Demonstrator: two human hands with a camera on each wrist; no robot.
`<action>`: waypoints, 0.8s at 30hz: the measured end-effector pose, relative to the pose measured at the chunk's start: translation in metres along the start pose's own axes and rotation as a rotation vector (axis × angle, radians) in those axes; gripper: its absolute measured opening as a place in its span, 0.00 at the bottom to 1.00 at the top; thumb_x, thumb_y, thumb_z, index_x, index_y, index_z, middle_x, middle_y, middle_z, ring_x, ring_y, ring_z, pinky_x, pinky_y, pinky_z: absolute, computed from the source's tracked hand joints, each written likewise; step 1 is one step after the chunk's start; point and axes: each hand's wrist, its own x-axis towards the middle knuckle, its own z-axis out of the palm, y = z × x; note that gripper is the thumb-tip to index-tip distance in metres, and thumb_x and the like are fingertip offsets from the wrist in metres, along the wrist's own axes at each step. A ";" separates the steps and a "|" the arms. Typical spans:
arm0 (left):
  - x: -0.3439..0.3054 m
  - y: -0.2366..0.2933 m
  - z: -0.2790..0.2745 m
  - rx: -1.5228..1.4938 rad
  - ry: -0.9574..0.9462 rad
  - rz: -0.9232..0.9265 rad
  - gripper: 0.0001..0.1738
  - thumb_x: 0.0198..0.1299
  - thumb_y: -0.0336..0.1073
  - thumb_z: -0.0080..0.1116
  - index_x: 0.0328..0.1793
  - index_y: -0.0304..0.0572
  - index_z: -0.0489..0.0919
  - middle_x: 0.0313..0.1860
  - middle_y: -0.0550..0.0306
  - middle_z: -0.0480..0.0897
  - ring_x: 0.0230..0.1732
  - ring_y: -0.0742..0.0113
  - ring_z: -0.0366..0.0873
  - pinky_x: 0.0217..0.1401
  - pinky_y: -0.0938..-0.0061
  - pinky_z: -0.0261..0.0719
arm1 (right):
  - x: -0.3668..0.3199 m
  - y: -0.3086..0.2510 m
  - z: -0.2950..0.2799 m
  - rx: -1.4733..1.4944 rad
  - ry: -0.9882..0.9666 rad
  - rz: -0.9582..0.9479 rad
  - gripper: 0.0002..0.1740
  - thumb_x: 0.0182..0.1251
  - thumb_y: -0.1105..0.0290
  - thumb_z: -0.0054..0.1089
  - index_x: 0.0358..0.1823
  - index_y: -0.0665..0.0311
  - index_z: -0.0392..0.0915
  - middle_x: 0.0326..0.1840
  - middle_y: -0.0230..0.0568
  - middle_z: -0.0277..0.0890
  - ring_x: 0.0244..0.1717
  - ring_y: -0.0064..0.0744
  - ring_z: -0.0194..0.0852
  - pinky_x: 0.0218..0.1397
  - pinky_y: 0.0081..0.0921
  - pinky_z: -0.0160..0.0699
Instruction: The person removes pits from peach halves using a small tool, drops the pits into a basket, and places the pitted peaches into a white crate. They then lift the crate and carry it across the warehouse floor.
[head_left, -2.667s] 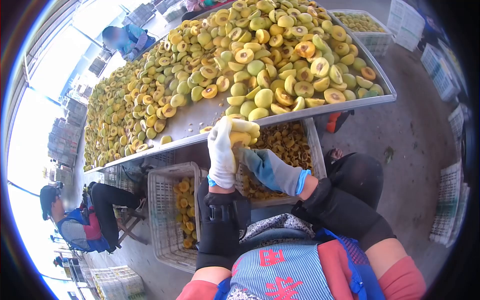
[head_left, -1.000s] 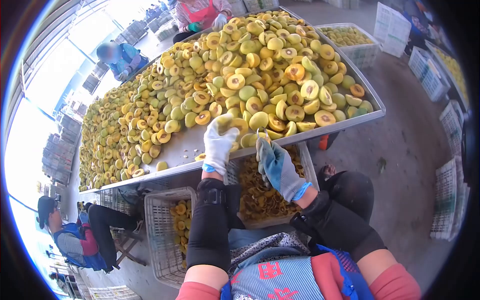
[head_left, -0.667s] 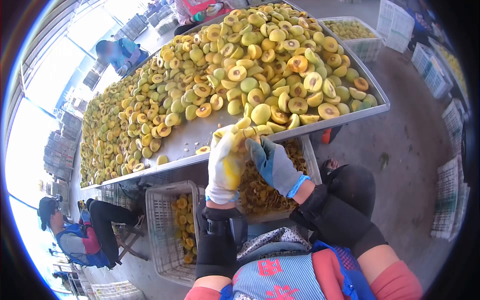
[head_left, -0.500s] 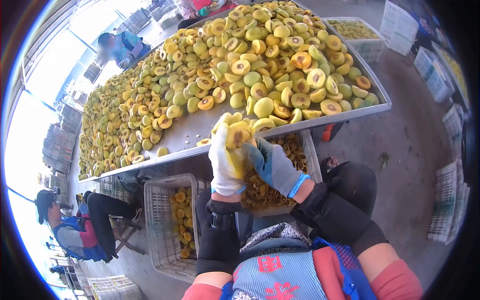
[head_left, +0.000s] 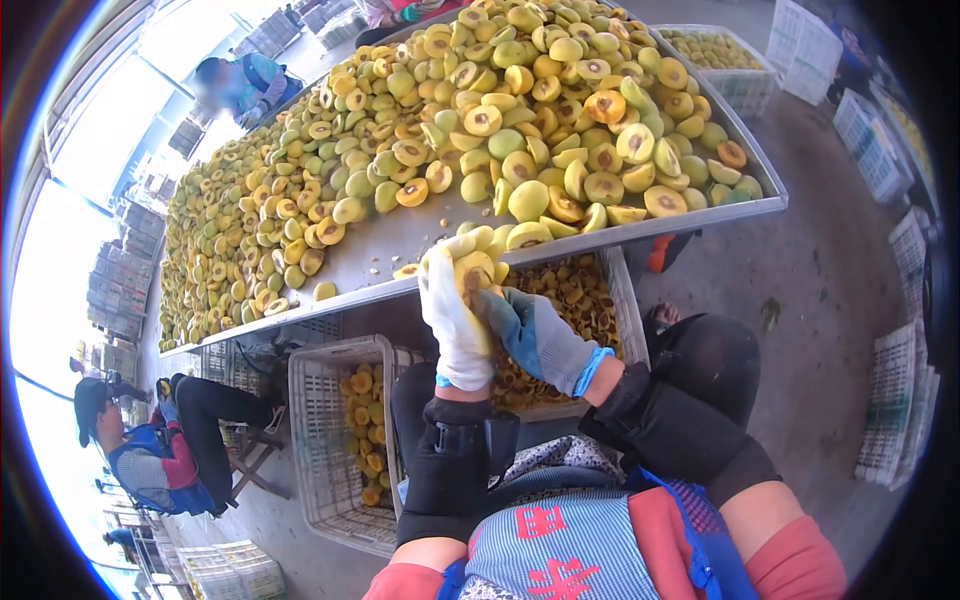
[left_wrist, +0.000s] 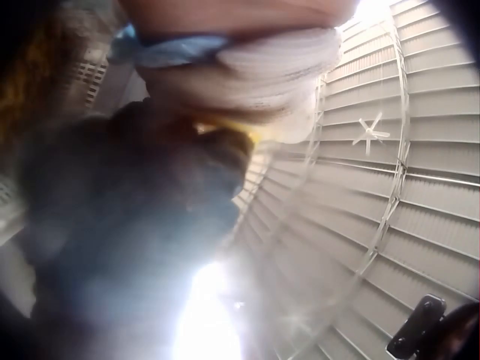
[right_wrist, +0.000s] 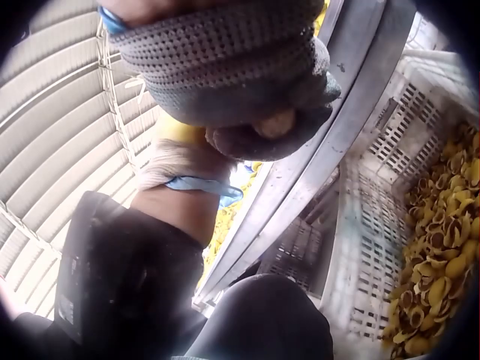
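My left hand (head_left: 452,318), in a white glove stained yellow, holds a halved yellow peach (head_left: 474,270) with its cut side and brown centre showing, just in front of the table edge. Close against the fruit, my right hand (head_left: 545,338) wears a grey-blue glove and has its fingers curled. In the right wrist view, the round brownish end of a tool handle (right_wrist: 276,122) pokes out of that fist; the tool's metal end is hidden. A blurred dark glove (left_wrist: 127,217) covers much of the left wrist view, below the white glove (left_wrist: 255,71).
A metal-rimmed table (head_left: 690,216) bears a big heap of halved peaches (head_left: 400,150). Under its edge stands a crate of brown-yellow scraps (head_left: 637,300); left of it is a crate (head_left: 325,440) with peach halves. Another person (head_left: 150,450) sits at left; one more (head_left: 245,90) works behind the table.
A second ago the left hand was over the table edge and the right hand showed a small curved metal tool. Both hands have since come together, the left now with a peach half.
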 end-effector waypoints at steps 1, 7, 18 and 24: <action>0.001 -0.006 -0.003 0.119 -0.019 0.085 0.15 0.75 0.36 0.45 0.58 0.36 0.77 0.58 0.51 0.77 0.54 0.60 0.81 0.56 0.67 0.85 | 0.001 0.004 0.002 0.040 0.000 -0.017 0.30 0.79 0.46 0.51 0.53 0.71 0.80 0.42 0.44 0.86 0.44 0.22 0.75 0.50 0.28 0.79; -0.001 -0.014 -0.015 0.468 -0.072 0.233 0.18 0.78 0.43 0.45 0.56 0.35 0.76 0.58 0.49 0.76 0.50 0.58 0.84 0.54 0.63 0.87 | -0.006 -0.011 -0.004 -0.045 -0.086 0.077 0.32 0.79 0.44 0.49 0.51 0.71 0.81 0.38 0.42 0.85 0.42 0.20 0.73 0.48 0.26 0.78; -0.001 0.013 0.002 0.141 -0.074 -0.148 0.27 0.76 0.46 0.40 0.38 0.32 0.83 0.37 0.49 0.87 0.35 0.65 0.84 0.44 0.75 0.80 | -0.011 -0.043 -0.010 -0.030 -0.261 0.451 0.35 0.77 0.33 0.41 0.37 0.61 0.77 0.19 0.29 0.68 0.15 0.23 0.62 0.16 0.24 0.60; 0.011 0.006 -0.017 0.067 -0.363 -0.101 0.29 0.78 0.52 0.40 0.38 0.32 0.79 0.32 0.43 0.86 0.30 0.59 0.84 0.35 0.70 0.85 | -0.022 -0.050 -0.022 0.531 -0.488 0.708 0.31 0.71 0.29 0.49 0.31 0.49 0.71 0.16 0.15 0.53 0.12 0.12 0.46 0.14 0.16 0.41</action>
